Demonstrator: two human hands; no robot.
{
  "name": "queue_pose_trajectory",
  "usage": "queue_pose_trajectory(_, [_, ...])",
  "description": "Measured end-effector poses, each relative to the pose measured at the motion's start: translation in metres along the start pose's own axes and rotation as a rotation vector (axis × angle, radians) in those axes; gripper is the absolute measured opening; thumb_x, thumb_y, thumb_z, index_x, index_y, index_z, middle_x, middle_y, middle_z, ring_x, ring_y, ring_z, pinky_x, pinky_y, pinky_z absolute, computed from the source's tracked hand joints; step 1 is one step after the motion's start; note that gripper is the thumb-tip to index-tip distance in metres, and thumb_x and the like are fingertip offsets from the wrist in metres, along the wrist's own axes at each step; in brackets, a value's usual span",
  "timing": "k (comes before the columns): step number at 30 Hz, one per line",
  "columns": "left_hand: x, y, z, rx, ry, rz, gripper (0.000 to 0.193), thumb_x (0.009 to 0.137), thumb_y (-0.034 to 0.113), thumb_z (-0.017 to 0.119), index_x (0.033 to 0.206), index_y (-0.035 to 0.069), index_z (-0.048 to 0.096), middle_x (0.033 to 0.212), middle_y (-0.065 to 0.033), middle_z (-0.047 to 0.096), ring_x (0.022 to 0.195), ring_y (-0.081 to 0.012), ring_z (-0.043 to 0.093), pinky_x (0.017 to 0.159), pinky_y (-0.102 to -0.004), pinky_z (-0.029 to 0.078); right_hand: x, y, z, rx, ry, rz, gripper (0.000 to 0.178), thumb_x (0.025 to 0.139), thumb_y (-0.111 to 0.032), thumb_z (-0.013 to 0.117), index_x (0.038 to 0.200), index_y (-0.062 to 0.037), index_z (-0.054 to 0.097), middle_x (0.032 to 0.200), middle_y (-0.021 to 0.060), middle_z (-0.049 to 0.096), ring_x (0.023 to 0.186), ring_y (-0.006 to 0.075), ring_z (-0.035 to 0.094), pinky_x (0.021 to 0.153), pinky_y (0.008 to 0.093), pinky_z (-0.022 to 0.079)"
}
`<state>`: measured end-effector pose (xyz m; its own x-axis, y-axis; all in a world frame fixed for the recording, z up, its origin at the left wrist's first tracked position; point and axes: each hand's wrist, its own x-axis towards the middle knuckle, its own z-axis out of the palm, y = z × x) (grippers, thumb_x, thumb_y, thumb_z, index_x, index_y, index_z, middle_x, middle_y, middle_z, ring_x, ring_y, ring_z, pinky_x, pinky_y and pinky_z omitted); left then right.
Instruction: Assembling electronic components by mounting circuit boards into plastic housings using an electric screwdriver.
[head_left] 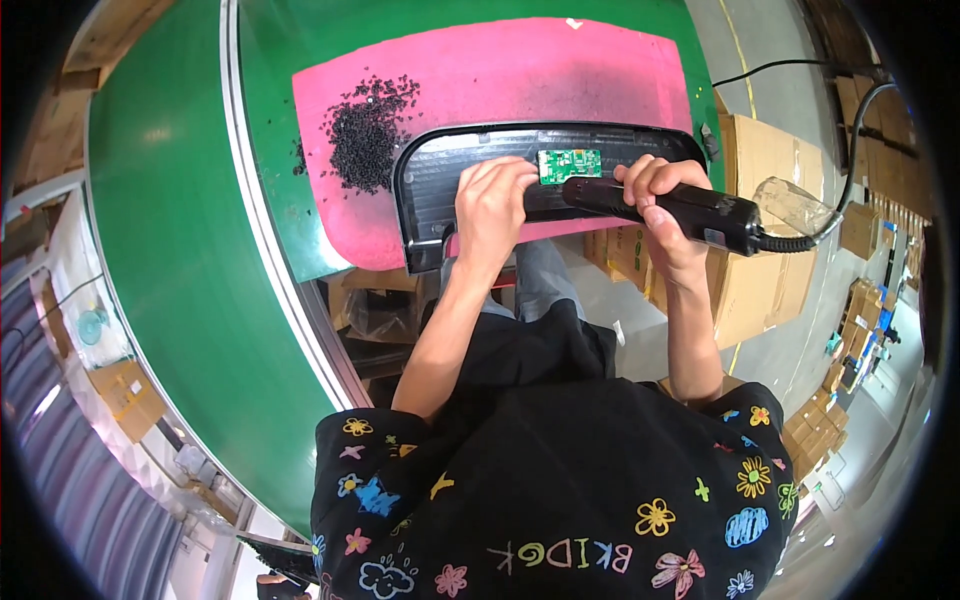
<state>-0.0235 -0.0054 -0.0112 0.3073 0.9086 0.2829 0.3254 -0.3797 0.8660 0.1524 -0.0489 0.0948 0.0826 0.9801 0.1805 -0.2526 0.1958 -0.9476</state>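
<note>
My right hand [665, 200] is wrapped round a black corded electric screwdriver [712, 217], which slants across the panel with its front end pointing left. That end is just below a small green circuit board [570, 165]. The board lies in a shallow black plastic housing [470, 150] with a raised rim and rounded corners. At the board's left end, my left hand [493, 205] has its fingers drawn together in a pinch. Whatever is between those fingertips, if anything, is too small to make out. The screwdriver's bit is hidden.
Left of the housing, a heap of tiny black parts [362, 145], perhaps screws, is spread on a pink mat [480, 70]. The mat covers part of a green table [170, 200]. The screwdriver's cord [855, 130] loops off to the right, past cardboard boxes [765, 280] standing beside the table.
</note>
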Motion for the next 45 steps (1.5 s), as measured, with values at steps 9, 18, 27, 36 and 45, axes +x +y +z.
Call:
queue_pose_trajectory(9, [-0.026,-0.032,0.018,0.001,-0.092,-0.123,0.008,0.082,0.006,0.061,0.088,0.003,0.064,0.093,-0.0101,0.067,0.099,-0.0255,0.061,0.085,-0.0371,0.042,-0.010,0.041,-0.014,-0.128,0.065,0.032,0.022,0.078,0.008,0.056,0.095,-0.0027,0.049,0.080,0.0064,0.053,0.081,0.0180,0.052,0.080,0.0345,0.044])
queue_pose_trajectory(18, [-0.024,-0.039,0.020,-0.034,-0.078,-0.184,0.009,0.083,0.007,0.060,0.090,0.004,0.064,0.094,-0.0113,0.066,0.094,-0.0265,0.061,0.083,-0.0364,0.042,-0.011,0.054,-0.015,-0.167,0.085,0.073,0.022,0.079,0.006,0.058,0.097,-0.0029,0.049,0.083,0.0065,0.054,0.083,0.0167,0.052,0.081,0.0332,0.045])
queue_pose_trajectory(27, [-0.026,-0.037,0.017,-0.047,-0.116,-0.240,0.011,0.085,0.008,0.059,0.093,0.006,0.065,0.099,-0.0103,0.065,0.098,-0.0266,0.060,0.086,-0.0361,0.041,-0.003,0.049,-0.003,-0.191,-0.032,0.114,0.021,0.077,0.009,0.058,0.092,-0.0032,0.051,0.080,0.0068,0.053,0.080,0.0163,0.051,0.076,0.0318,0.044])
queue_pose_trajectory(36, [-0.021,-0.031,0.019,-0.007,-0.104,-0.211,0.010,0.084,0.011,0.061,0.092,0.006,0.065,0.096,-0.0087,0.065,0.097,-0.0249,0.059,0.082,-0.0352,0.042,-0.003,0.057,0.003,-0.247,-0.033,0.185,0.021,0.076,0.010,0.061,0.089,-0.0032,0.053,0.082,0.0059,0.056,0.078,0.0124,0.052,0.072,0.0276,0.045])
queue_pose_trajectory(45, [-0.008,-0.014,0.014,0.066,-0.159,0.038,0.012,0.075,0.004,0.067,0.087,0.004,0.065,0.085,-0.0077,0.065,0.092,-0.0237,0.061,0.078,-0.0353,0.043,0.005,0.023,-0.008,0.051,0.089,0.056,0.020,0.077,-0.001,0.060,0.092,-0.0050,0.048,0.076,0.0074,0.050,0.077,0.0201,0.048,0.083,0.0394,0.041])
